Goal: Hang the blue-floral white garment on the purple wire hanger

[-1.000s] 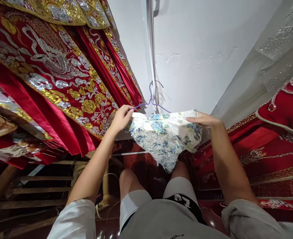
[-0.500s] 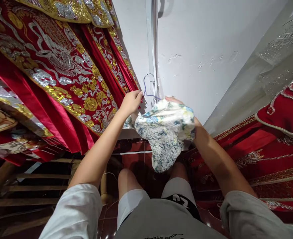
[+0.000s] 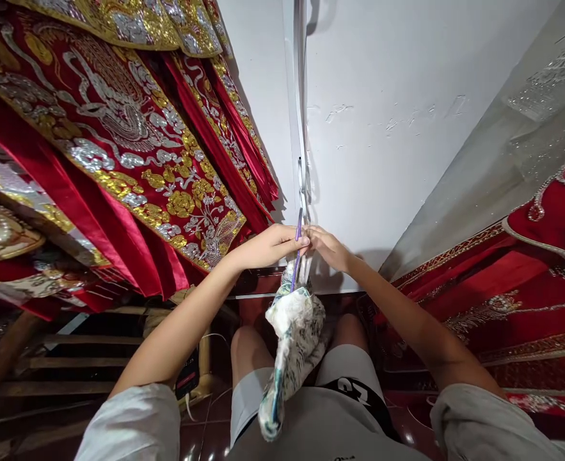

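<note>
A floral garment (image 3: 294, 317), white with blue and green, hangs edge-on from a thin purple hanger (image 3: 295, 272) in front of my knees. My left hand (image 3: 272, 246) is closed, thumb and fingers pinching the purple hanger above the garment. Meeting it from the other side, my right hand (image 3: 329, 248) has its fingertips bent around a white strap (image 3: 303, 141) that runs down the wall. The strap continues below my hands, right beside the hanger. Fingers partly hide where the hanger and strap meet.
Red costumes with gold and silver sequins (image 3: 181, 192) hang at left. Red beaded cloth (image 3: 498, 301) and sheer, glittering fabric (image 3: 546, 96) are at right. A white wall (image 3: 373, 77) stands ahead. Low at left are bamboo slats (image 3: 80, 363) and a phone (image 3: 186, 378) with a cable.
The garment, spread between my hands before, now hangs narrow and lower from the hanger. My right hand has left the cloth for the strap; my left has moved down and right along with the hanger.
</note>
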`<state>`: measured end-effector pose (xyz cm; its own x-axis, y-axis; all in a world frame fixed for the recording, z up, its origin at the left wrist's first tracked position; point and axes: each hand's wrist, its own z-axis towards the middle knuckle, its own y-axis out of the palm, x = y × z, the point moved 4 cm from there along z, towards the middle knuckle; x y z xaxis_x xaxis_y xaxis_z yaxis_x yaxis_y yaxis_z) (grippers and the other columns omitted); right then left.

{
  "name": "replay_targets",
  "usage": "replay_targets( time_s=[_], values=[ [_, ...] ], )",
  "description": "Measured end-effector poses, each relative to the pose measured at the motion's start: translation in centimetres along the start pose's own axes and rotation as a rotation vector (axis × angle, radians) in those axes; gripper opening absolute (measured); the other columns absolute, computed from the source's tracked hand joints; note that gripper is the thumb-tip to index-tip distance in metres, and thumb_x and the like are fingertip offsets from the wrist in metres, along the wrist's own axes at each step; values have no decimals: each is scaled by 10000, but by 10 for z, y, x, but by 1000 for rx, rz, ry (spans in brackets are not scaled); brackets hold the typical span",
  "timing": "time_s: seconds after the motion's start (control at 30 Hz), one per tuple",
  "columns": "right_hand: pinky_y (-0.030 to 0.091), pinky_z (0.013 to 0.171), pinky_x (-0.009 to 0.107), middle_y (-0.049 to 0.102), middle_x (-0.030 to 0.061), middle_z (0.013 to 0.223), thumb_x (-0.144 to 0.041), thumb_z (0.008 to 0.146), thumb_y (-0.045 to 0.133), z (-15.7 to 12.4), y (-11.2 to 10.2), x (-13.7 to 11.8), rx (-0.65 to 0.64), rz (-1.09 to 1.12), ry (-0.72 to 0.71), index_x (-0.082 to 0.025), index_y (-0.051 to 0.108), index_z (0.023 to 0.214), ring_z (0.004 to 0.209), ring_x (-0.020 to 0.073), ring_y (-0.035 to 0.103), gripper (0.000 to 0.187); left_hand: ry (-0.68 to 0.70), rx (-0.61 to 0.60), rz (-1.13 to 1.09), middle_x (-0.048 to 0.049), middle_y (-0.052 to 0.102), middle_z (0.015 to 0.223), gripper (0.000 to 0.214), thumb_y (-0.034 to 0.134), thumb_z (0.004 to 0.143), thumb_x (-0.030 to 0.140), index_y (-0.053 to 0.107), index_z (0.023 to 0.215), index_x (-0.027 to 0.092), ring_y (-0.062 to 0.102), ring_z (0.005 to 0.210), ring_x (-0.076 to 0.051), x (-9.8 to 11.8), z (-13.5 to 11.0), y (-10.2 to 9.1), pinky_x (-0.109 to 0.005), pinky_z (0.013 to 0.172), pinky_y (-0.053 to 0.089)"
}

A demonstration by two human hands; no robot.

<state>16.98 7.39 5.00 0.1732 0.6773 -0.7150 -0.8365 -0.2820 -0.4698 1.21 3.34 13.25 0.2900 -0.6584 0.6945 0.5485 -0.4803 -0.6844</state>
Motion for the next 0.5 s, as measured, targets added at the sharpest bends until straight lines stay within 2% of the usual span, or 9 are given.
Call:
replay_targets(
  time_s=[0.07,0.17,0.23,0.3,0.4,0.5],
  values=[
    [506,829,382,622,72,846,-782,962,247,-8,-2,3,3,52,14,-203,655,841,850,223,599,719,63,25,-87,-74,681,906,500,455,1023,542,658,777,156,635,886,-185,4,8,1,-331,898,512],
    [392,597,302,447,-10,616,-797,895,449,-19,-22,5,134,11,120,-212,530,659,600,149,434,637,31,133,-236,-118,708,1093,477,528,982,585,708,867,158,671,1003,-211,0,14,-8,-354,913,551],
    [316,559,282,361,-33,575,-750,861,568,-24,-46,8,266,-61,198,-218,436,587,568,124,352,613,-79,213,-341,-135,721,1146,491,564,945,635,728,1045,184,702,1010,-227,-9,11,-21,-360,859,588],
    [261,540,278,281,-46,566,-714,864,596,-25,-71,13,384,-93,276,-227,348,562,553,109,284,624,-201,267,-429,-159,737,1142,598,514,931,710,708,1187,205,725,1024,-255,-19,1,-36,-378,830,608],
    [171,521,288,182,-60,573,-721,861,595,-15,-101,24,479,-104,367,-247,239,565,543,98,188,663,-283,391,-525,-180,747,1116,715,385,939,764,698,1236,194,723,1080,-295,-43,-21,-54,-424,854,613],
    [114,527,301,144,-66,563,-737,853,597,7,-112,30,495,-153,404,-261,189,564,543,94,139,690,-297,627,-609,-170,749,1102,649,451,933,708,686,1224,178,715,1095,-315,-81,-43,-55,-478,889,607]
  ],
)
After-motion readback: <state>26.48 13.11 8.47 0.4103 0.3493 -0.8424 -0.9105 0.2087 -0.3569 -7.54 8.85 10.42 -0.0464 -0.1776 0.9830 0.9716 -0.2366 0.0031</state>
